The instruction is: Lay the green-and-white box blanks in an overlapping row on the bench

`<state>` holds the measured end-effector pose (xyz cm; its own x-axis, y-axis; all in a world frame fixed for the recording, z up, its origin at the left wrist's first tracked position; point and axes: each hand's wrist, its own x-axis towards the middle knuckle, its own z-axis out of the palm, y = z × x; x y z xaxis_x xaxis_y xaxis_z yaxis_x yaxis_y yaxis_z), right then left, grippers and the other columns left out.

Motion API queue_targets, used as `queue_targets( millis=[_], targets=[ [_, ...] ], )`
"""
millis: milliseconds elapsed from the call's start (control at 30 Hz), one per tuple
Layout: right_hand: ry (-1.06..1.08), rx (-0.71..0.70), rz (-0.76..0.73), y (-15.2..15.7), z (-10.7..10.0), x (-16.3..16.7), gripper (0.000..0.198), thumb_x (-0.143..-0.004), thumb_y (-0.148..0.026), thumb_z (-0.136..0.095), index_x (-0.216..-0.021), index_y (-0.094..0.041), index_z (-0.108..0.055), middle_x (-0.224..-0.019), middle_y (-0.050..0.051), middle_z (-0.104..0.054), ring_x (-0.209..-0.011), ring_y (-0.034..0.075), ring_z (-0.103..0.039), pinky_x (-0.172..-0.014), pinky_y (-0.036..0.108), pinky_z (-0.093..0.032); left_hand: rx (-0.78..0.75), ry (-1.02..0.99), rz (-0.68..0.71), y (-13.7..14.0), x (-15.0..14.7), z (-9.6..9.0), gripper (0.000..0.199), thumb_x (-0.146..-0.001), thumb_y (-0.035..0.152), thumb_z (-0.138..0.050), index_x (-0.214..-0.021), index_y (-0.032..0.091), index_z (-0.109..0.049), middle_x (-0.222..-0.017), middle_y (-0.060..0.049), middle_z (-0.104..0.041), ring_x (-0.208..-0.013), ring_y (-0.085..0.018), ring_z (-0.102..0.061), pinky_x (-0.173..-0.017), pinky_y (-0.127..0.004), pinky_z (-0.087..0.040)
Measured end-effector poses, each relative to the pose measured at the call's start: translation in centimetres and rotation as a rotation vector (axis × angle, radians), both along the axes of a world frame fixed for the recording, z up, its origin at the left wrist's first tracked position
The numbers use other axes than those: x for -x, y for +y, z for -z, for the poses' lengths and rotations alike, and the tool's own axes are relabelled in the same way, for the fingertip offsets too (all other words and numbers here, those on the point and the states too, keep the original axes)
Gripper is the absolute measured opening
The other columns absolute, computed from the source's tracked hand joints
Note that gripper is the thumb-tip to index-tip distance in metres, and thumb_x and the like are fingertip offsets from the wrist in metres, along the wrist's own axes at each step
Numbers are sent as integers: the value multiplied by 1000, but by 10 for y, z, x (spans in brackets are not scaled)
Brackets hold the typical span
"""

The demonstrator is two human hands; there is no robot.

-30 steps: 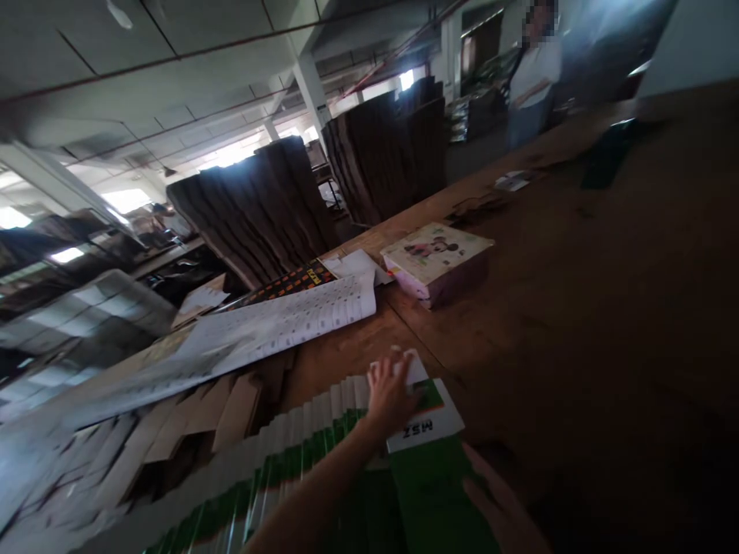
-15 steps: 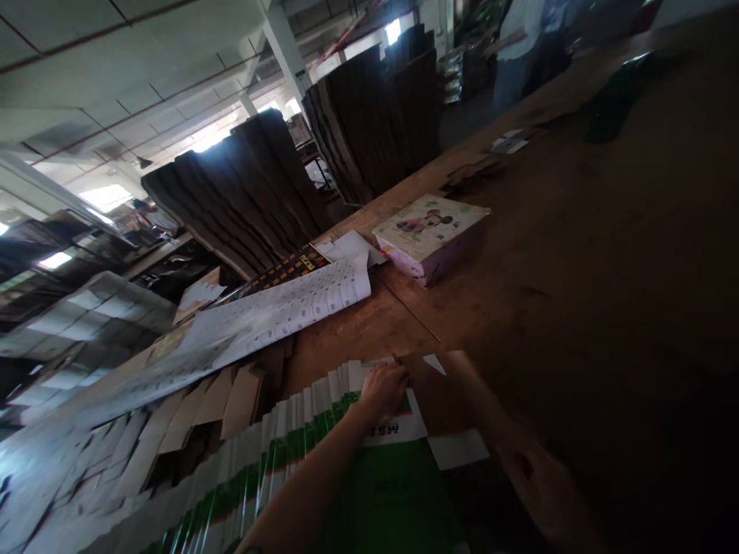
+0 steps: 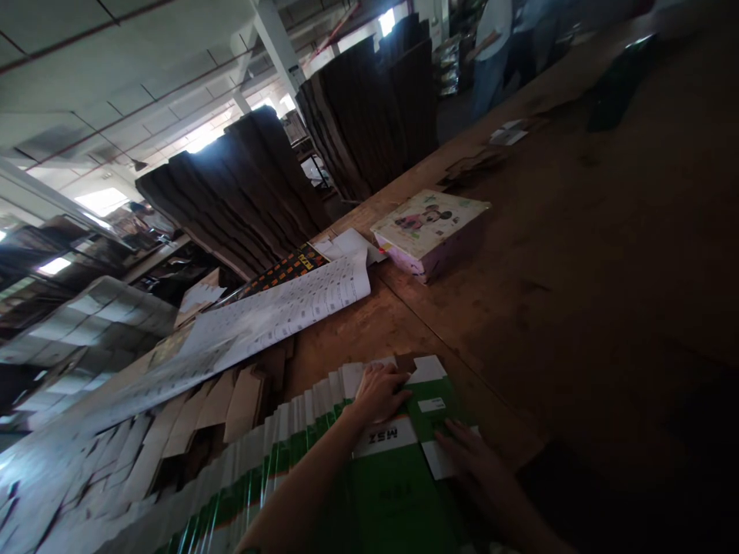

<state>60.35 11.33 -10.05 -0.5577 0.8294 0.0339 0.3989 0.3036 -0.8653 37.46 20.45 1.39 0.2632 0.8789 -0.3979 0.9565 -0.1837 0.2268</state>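
Note:
A row of green-and-white flattened cartons (image 3: 315, 404) leans across the table, packed edge to edge. The front green carton (image 3: 384, 477) has "MSZ" lettering that reads upside down. My left hand (image 3: 378, 392) curls over the top edge of this front carton, its thumb on the near side. At the carton's right, a narrow green side panel (image 3: 430, 392) with a white label is folded out. My right hand (image 3: 467, 454) lies against that panel with its fingers stretched out. Dim light hides the lower part of the carton.
A Mickey-Mouse-style printed box (image 3: 430, 223) sits beyond the cartons on the brown table (image 3: 462, 315). Large printed sheets (image 3: 289, 300) lie at the left, near brown cardboard pieces (image 3: 242, 400). Tall cardboard stacks (image 3: 231, 192) stand behind. A person (image 3: 490, 54) is in the background.
My right hand has moved left and up onto the side panel. That panel now shows its green face and white label. My left hand stays at the carton's top edge.

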Motion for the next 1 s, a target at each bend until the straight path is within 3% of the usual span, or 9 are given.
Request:
queue_targets(
  millis=[200,300,400,567,667,767,867,933,1000],
  targets=[
    [-130,-16,-40,2,-25,7,48,-83,-21,-44,-130,-24,-58,-140,12,-50,-130,28,-45,-101,46,-43,-7,63,20,-4,-2,-2,44,-89,41,-53,-132,30,-49,-111,-6,-60,-102,-26,-53,-91,-41,-38],
    [-224,15,-81,12,-38,-8,51,-81,-24,-50,-131,-27,-57,-141,8,-51,-127,27,-49,-100,43,-45,-19,78,-6,-7,-4,-4,50,-89,40,-53,-137,31,-41,-108,-5,-60,-101,-26,-53,-89,-41,-39],
    [-426,-43,39,28,-32,-50,56,-78,-26,-54,-133,-33,-54,-141,6,-50,-126,30,-49,-100,50,-43,-10,36,-70,-7,-5,-4,35,-88,39,-54,-122,31,-54,-106,-3,-60,-101,-25,-53,-89,-41,-39],
    [-747,-252,329,42,-7,-119,60,-78,-17,-46,-137,-23,-50,-146,18,-41,-137,43,-27,-98,72,-28,3,5,-130,0,-16,3,21,-87,35,-55,-105,30,-65,-105,-3,-60,-103,-24,-51,-92,-41,-37],
    [-596,-154,383,48,-18,-118,53,-84,-18,-36,-134,-20,-53,-141,18,-49,-134,39,-37,-100,67,-33,9,17,-128,5,-24,7,20,-88,34,-54,-102,30,-68,-107,-3,-59,-106,-24,-50,-93,-42,-37],
    [-241,72,377,61,-51,-104,50,-89,-33,-34,-135,-23,-51,-136,12,-56,-126,30,-50,-102,51,-41,8,9,-128,8,-26,8,23,-91,35,-48,-97,29,-70,-109,-3,-60,-107,-25,-51,-94,-42,-38],
    [27,273,449,72,-87,-91,55,-88,-51,-38,-136,-25,-49,-137,9,-55,-123,28,-53,-98,41,-47,35,-51,-213,13,-20,4,39,-96,39,-32,-94,25,-69,-107,-3,-63,-105,-24,-53,-93,-40,-41],
    [124,365,462,69,-101,-77,63,-84,-58,-41,-135,-22,-50,-138,11,-54,-124,29,-52,-97,40,-48,-21,-101,-364,17,-17,-1,46,-98,38,-21,-109,24,-64,-113,-5,-62,-108,-24,-53,-92,-39,-43],
    [173,439,426,58,-105,-56,70,-81,-61,-43,-135,-16,-51,-139,14,-51,-126,29,-49,-101,39,-45,-140,-114,-512,20,-18,-7,44,-98,38,-24,-132,24,-47,-131,-9,-53,-121,-26,-45,-96,-42,-41]
  ],
)
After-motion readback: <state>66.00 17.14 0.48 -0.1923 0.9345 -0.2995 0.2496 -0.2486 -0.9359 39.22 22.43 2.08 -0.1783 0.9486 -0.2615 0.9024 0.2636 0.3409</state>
